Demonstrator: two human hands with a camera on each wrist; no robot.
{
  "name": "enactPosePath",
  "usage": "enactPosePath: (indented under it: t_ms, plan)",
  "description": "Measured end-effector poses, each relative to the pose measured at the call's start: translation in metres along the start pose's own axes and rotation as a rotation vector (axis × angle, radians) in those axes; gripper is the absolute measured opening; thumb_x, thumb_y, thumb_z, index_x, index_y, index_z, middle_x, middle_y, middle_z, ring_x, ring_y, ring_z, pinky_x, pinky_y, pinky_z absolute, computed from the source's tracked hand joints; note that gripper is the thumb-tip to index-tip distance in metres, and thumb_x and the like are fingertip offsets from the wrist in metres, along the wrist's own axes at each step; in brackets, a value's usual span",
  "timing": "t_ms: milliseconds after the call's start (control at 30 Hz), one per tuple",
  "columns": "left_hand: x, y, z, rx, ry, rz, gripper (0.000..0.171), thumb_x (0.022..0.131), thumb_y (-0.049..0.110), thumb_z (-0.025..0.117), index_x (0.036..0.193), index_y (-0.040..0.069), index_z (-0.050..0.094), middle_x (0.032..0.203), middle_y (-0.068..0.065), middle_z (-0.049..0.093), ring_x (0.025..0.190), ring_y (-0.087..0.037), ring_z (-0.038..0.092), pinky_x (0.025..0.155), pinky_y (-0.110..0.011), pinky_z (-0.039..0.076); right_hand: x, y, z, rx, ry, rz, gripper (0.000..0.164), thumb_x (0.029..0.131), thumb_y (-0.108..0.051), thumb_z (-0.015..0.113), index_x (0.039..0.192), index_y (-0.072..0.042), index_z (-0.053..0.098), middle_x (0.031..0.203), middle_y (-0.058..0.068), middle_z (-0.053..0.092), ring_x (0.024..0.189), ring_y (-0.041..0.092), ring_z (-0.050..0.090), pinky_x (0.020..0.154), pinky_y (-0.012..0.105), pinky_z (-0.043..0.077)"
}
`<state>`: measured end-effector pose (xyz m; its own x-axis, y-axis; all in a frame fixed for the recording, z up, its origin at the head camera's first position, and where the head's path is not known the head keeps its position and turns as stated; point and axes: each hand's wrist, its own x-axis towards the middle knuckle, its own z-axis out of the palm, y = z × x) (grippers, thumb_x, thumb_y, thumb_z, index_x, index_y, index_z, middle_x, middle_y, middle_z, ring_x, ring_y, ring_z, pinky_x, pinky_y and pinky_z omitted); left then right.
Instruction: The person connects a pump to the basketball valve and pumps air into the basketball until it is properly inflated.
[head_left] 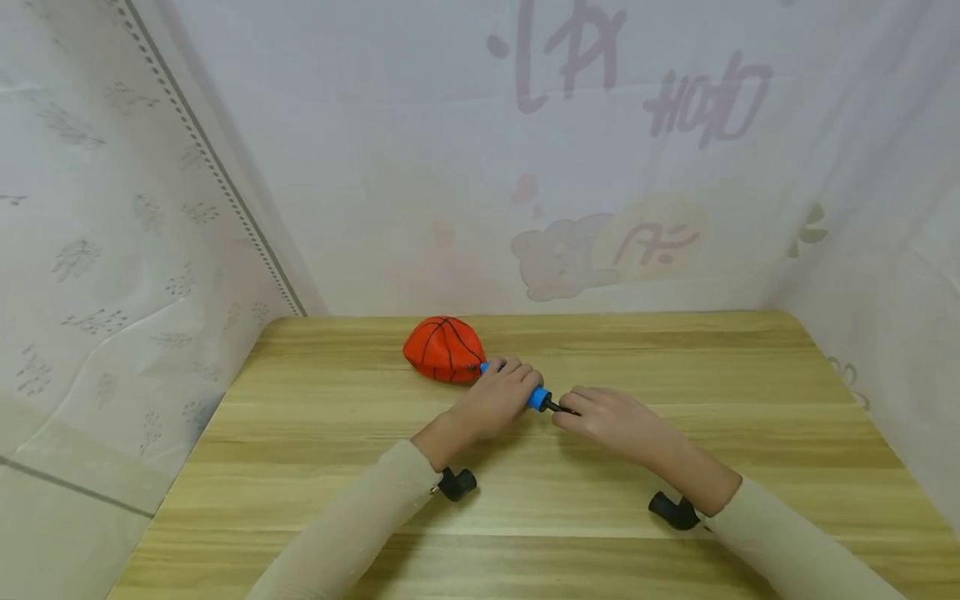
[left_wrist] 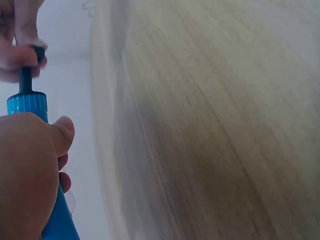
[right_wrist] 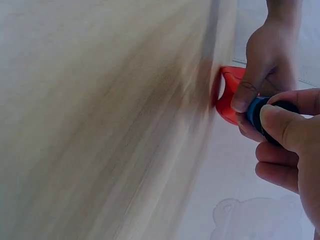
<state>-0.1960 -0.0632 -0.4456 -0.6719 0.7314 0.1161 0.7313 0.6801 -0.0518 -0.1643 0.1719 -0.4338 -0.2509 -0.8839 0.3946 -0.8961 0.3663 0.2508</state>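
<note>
A red basketball (head_left: 442,346) with black lines lies on the table, sagging and dented as if short of air. Against its right side is the end of a blue hand pump (head_left: 537,398). My left hand (head_left: 498,396) grips the pump's barrel (left_wrist: 61,217), fingers wrapped around it. From the barrel a black rod runs out to a black handle (left_wrist: 37,52), which my right hand (head_left: 611,421) pinches between thumb and fingers. In the right wrist view the handle (right_wrist: 286,106) hides much of the pump. Where pump and ball meet is too small to make out.
The wood-grain table (head_left: 337,500) reaches back to a pale printed cloth (head_left: 420,167). Similar cloth hangs on the left and right sides. A black wrist camera (head_left: 457,483) sits below the left wrist, another black camera (head_left: 673,510) below the right.
</note>
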Motion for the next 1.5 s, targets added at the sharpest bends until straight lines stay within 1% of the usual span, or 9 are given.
enactPosePath:
  t_ms: [33,100,233,367,500,567,733,1133,1500]
  plan:
    - [0.0,0.0,0.0,-0.003,-0.003,0.0,0.014,0.104,0.02,0.057,0.117,0.015,0.056,0.116,0.0,0.06,0.113,-0.021,0.052,0.103,-0.044,0.041,0.002,0.0,0.001,0.0,-0.004,0.003,0.006,0.101,-0.005,0.061,0.098,-0.008,0.066,0.092,0.003,0.061,0.076,0.013,0.056,0.066,0.021,0.048]
    - [0.0,0.0,-0.001,-0.005,-0.007,-0.002,0.013,0.104,0.02,0.056,0.117,0.016,0.056,0.116,0.001,0.059,0.114,-0.021,0.052,0.104,-0.045,0.041,0.004,0.001,0.003,-0.002,-0.005,0.009,0.016,0.087,-0.002,0.077,0.098,-0.008,0.066,0.091,0.003,0.061,0.076,0.013,0.055,0.066,0.02,0.048]
    - [0.001,-0.001,-0.003,0.0,0.004,0.002,0.013,0.103,0.019,0.059,0.115,0.017,0.057,0.115,0.001,0.06,0.114,-0.02,0.053,0.104,-0.045,0.042,0.005,0.001,0.005,0.0,0.02,0.016,0.026,0.079,0.0,0.083,0.097,-0.008,0.066,0.09,0.002,0.061,0.075,0.012,0.055,0.065,0.02,0.048]
    - [0.0,-0.004,-0.004,-0.016,0.021,0.011,0.01,0.103,0.02,0.06,0.113,0.019,0.057,0.109,0.003,0.06,0.113,-0.02,0.055,0.103,-0.044,0.043,0.002,0.001,0.005,0.02,0.048,0.008,0.006,0.099,-0.003,0.064,0.099,-0.008,0.066,0.091,0.002,0.061,0.076,0.012,0.057,0.064,0.021,0.048]
    - [-0.001,-0.006,-0.003,-0.037,0.038,0.021,0.01,0.102,0.02,0.061,0.112,0.019,0.058,0.107,0.003,0.06,0.113,-0.019,0.055,0.105,-0.043,0.042,-0.005,-0.001,0.003,0.033,0.063,-0.002,0.04,0.112,-0.013,0.029,0.099,-0.009,0.066,0.091,0.002,0.062,0.077,0.013,0.059,0.065,0.021,0.05]
    - [-0.001,-0.007,-0.003,-0.04,0.045,0.029,0.011,0.102,0.02,0.062,0.112,0.019,0.058,0.107,0.003,0.06,0.113,-0.019,0.055,0.106,-0.043,0.042,-0.009,-0.003,0.0,0.04,0.067,-0.003,0.047,0.112,-0.016,0.022,0.099,-0.009,0.066,0.091,0.002,0.063,0.077,0.013,0.059,0.065,0.022,0.051]
    - [-0.002,-0.009,-0.002,-0.044,0.032,0.037,0.012,0.102,0.02,0.063,0.113,0.019,0.058,0.108,0.003,0.06,0.114,-0.019,0.055,0.109,-0.043,0.04,-0.022,-0.01,-0.008,0.063,0.071,0.001,0.051,0.112,-0.017,0.016,0.1,-0.01,0.065,0.093,0.001,0.062,0.077,0.013,0.06,0.065,0.022,0.052]
    - [-0.002,-0.013,-0.003,-0.084,0.012,0.02,0.012,0.101,0.016,0.061,0.112,0.019,0.058,0.11,0.004,0.059,0.115,-0.018,0.054,0.109,-0.042,0.04,-0.045,-0.019,-0.027,0.103,0.117,-0.009,0.049,0.113,-0.015,0.022,0.101,-0.009,0.07,0.094,0.002,0.061,0.078,0.013,0.06,0.065,0.022,0.053]
    - [-0.003,-0.015,-0.005,-0.064,-0.019,0.001,0.01,0.103,0.016,0.058,0.113,0.018,0.057,0.114,0.003,0.059,0.119,-0.02,0.053,0.108,-0.043,0.039,-0.049,-0.022,-0.029,0.083,0.1,-0.005,0.049,0.113,-0.013,0.02,0.102,-0.008,0.068,0.096,0.004,0.062,0.081,0.015,0.061,0.068,0.024,0.055]
